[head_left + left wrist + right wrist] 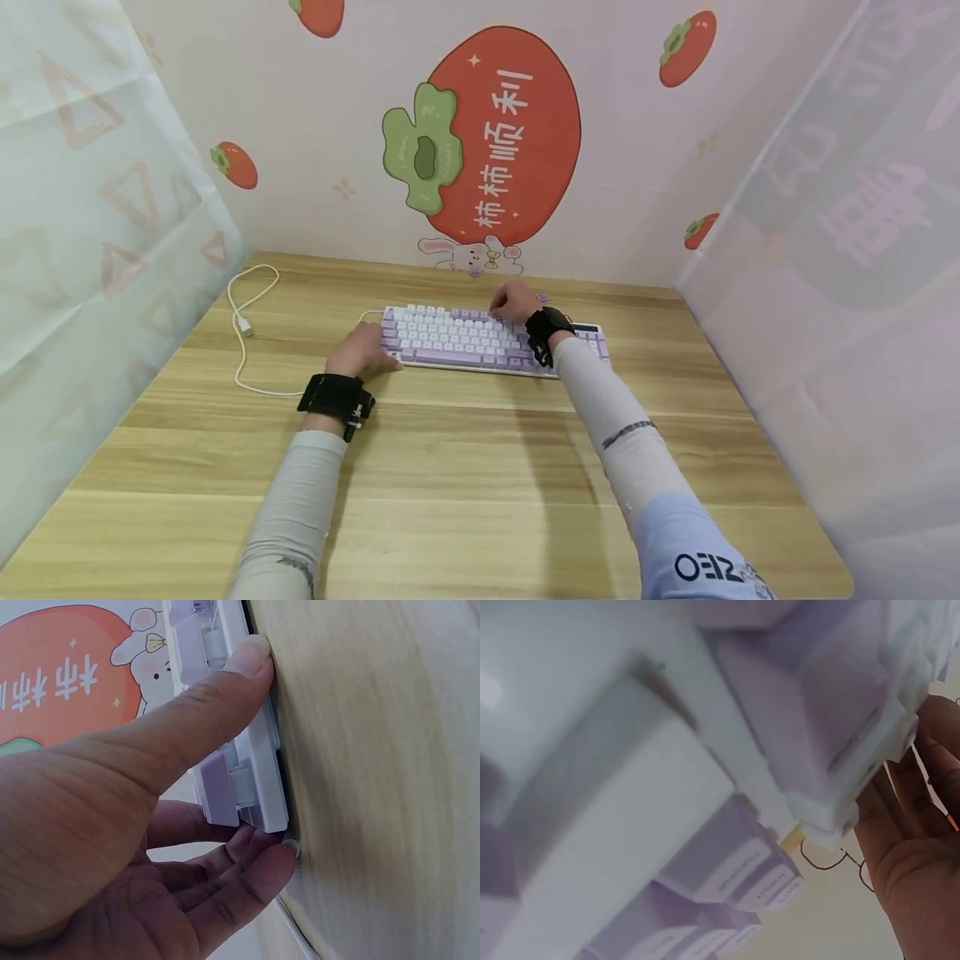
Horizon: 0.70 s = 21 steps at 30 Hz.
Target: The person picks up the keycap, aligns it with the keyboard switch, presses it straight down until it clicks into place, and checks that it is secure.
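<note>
A white and purple keyboard (457, 337) lies on the wooden table. My left hand (358, 348) grips its left end; in the left wrist view the thumb (225, 690) presses along the near edge and the fingers (247, 889) curl round the side. Over the top row of keys is my right hand (514, 302), its fingers bent down toward the keys. In the right wrist view, large blurred keycaps (802, 697) hide the right hand's fingertips, so I cannot tell whether they pinch anything. Behind that hand sits a small purple piece (542, 297), perhaps a loose keycap.
A white cable (238, 350) loops over the table's left side, with its USB plug (243, 325) lying on the wood. The table (465, 483) meets a printed back wall (315, 125). Fabric sheets hang at the left (112, 208) and right (832, 275).
</note>
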Each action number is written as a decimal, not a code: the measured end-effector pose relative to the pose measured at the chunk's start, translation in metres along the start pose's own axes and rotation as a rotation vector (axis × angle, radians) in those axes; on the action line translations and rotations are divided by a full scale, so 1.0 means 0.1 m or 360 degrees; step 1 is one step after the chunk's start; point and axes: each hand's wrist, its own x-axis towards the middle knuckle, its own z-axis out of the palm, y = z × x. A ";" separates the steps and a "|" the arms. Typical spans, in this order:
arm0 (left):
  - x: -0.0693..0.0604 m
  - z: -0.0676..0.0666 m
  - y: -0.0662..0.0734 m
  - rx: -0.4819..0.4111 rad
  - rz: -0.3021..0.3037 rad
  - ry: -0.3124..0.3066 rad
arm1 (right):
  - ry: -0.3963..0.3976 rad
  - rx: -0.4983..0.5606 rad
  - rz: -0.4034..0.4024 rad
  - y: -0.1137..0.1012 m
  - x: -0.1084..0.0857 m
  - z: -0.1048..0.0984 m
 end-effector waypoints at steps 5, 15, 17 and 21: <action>-0.01 0.00 0.00 0.0012 0.0007 -0.0005 | 0.0019 0.0049 -0.0002 -0.02 -0.01 0.01; -0.04 -0.01 0.02 -0.0020 0.0007 0.0014 | 0.0096 0.0259 -0.0229 -0.09 -0.14 -0.04; -0.03 -0.01 0.02 -0.0016 0.0012 0.0010 | 0.0113 0.0266 -0.0287 -0.10 -0.16 -0.05; -0.02 0.00 0.01 -0.0017 0.0008 -0.0004 | 0.0127 0.0263 -0.0325 -0.09 -0.19 -0.05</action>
